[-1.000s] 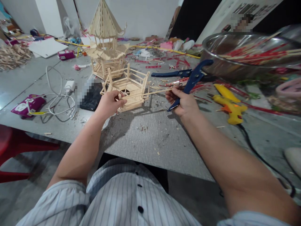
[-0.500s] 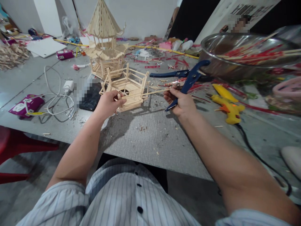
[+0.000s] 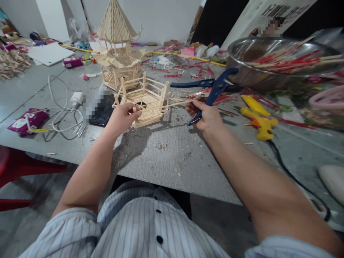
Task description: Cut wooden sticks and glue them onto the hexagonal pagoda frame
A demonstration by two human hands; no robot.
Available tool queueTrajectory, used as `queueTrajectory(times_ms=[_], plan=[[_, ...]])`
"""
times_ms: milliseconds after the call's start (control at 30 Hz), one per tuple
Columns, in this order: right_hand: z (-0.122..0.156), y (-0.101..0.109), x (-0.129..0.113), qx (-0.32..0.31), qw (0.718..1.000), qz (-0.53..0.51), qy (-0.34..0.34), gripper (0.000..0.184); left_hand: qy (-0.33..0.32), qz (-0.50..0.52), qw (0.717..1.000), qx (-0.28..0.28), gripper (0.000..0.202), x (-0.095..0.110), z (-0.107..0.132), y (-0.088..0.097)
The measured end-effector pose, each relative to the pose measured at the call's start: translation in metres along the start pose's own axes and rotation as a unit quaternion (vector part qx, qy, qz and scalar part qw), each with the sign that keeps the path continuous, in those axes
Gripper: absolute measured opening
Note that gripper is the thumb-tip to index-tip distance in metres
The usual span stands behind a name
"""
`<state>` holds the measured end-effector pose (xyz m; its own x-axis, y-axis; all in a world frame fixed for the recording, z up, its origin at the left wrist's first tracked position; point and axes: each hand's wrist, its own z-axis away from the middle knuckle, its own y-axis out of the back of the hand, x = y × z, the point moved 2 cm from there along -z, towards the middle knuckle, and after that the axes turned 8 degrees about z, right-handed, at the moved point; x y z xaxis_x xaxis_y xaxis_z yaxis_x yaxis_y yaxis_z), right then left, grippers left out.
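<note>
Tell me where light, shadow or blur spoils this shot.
In the head view, a shadow darkens the grey table beside the left forearm; in the head view, the steel bowl has bright streaks and looks smeared; also there, pixelation hides an area by the black phone, and the thin stick reaching the right hand is soft but readable.

Thin stick (image 3: 174, 104) (blue tool (image 3: 218, 87) too) in right fingers (image 3: 198, 104)
</note>
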<state>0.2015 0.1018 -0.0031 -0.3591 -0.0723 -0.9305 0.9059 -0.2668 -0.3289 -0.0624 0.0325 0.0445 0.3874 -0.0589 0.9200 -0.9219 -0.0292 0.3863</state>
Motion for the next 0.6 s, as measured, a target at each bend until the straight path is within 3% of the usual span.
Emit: queueTrajectory(times_ms=[600], plan=[[-0.0007,-0.0042,0.0012,0.004,1.0,-0.008,0.003,0.018,-0.022,-0.015,1.0,0.002,0.004,-0.0051,-0.0017,0.0008]])
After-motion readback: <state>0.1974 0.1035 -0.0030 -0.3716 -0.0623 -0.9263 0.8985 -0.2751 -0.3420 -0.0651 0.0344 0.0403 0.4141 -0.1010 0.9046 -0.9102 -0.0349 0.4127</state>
